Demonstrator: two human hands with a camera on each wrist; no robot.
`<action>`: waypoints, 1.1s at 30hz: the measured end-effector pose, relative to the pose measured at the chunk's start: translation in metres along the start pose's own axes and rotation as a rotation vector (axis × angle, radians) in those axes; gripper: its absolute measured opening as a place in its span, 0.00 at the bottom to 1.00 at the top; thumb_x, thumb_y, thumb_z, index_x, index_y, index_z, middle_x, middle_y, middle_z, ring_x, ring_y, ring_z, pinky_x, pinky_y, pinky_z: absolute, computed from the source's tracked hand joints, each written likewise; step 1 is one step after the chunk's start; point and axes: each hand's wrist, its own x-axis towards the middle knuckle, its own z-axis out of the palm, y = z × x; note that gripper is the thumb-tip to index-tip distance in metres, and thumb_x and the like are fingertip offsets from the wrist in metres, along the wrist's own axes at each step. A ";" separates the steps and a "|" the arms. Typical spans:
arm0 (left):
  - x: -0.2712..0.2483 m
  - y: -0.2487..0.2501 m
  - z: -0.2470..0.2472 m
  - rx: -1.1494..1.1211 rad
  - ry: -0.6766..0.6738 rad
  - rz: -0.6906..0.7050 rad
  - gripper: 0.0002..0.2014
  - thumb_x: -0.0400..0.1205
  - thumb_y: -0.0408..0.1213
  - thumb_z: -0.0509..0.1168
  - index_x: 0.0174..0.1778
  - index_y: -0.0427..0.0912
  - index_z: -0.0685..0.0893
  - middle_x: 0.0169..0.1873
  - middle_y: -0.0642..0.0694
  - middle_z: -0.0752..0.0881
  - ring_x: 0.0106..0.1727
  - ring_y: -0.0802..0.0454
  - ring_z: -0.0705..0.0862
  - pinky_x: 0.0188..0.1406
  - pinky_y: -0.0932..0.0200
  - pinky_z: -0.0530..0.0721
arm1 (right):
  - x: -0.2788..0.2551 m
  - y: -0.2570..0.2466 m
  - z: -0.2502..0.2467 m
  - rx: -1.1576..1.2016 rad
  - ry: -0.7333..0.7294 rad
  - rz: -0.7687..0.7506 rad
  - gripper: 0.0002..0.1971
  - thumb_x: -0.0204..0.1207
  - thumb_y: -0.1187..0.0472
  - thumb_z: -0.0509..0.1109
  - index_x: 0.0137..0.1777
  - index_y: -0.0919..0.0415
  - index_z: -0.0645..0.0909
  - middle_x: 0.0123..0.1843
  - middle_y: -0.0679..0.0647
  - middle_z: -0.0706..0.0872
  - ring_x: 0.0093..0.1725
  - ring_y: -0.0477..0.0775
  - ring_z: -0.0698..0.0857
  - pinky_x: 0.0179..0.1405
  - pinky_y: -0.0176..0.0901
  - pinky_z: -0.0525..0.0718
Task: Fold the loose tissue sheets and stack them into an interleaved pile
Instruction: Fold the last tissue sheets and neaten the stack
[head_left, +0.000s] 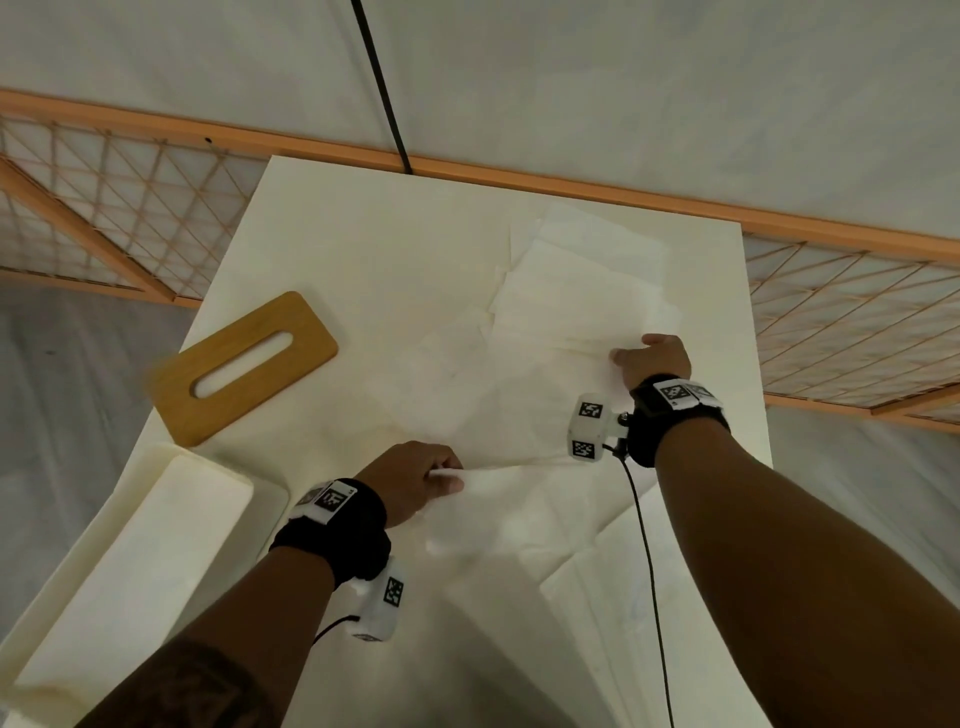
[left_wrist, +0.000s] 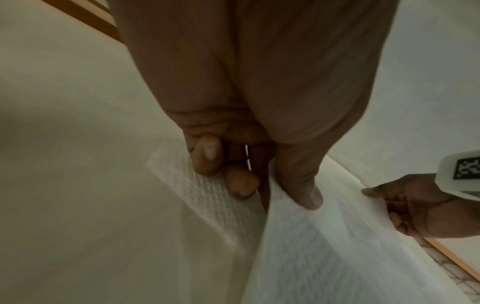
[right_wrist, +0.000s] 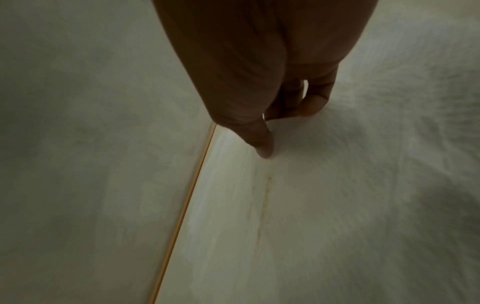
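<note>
Sheet (head_left: 498, 415) stretched diagonally between left hand (head_left: 415, 480), pinching near corner, and right hand (head_left: 655, 359), pinching far corner beside loose tissues (head_left: 587, 280).

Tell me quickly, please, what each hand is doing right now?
Left hand: pinching the tissue sheet.
Right hand: gripping the same sheet's far edge.

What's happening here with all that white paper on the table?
A person is handling tissue sheets on a white table. The left hand pinches the near corner of one sheet, and the right hand holds its far edge, so it is stretched between them. More loose sheets lie beyond, unfolded. A wooden lid with a slot and a white box sit to the left.
</note>
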 end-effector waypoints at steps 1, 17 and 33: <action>-0.001 -0.001 0.001 -0.003 -0.025 -0.005 0.06 0.84 0.49 0.69 0.48 0.51 0.86 0.38 0.52 0.86 0.36 0.58 0.82 0.36 0.63 0.76 | 0.000 0.000 -0.001 0.032 0.002 0.002 0.28 0.76 0.57 0.79 0.74 0.60 0.74 0.70 0.60 0.84 0.68 0.63 0.83 0.61 0.46 0.81; -0.028 0.011 0.014 0.270 -0.003 -0.103 0.05 0.84 0.52 0.65 0.47 0.57 0.80 0.43 0.58 0.82 0.49 0.52 0.82 0.45 0.56 0.77 | -0.077 0.032 -0.050 0.237 -0.094 -0.272 0.24 0.75 0.62 0.80 0.66 0.45 0.76 0.54 0.55 0.88 0.51 0.54 0.89 0.53 0.48 0.86; -0.029 0.060 -0.011 -0.797 0.428 -0.090 0.12 0.82 0.44 0.72 0.53 0.39 0.87 0.43 0.48 0.89 0.43 0.55 0.88 0.44 0.55 0.79 | -0.168 0.075 -0.070 0.423 -0.499 -0.373 0.15 0.77 0.71 0.73 0.57 0.52 0.90 0.41 0.64 0.89 0.41 0.49 0.85 0.44 0.39 0.82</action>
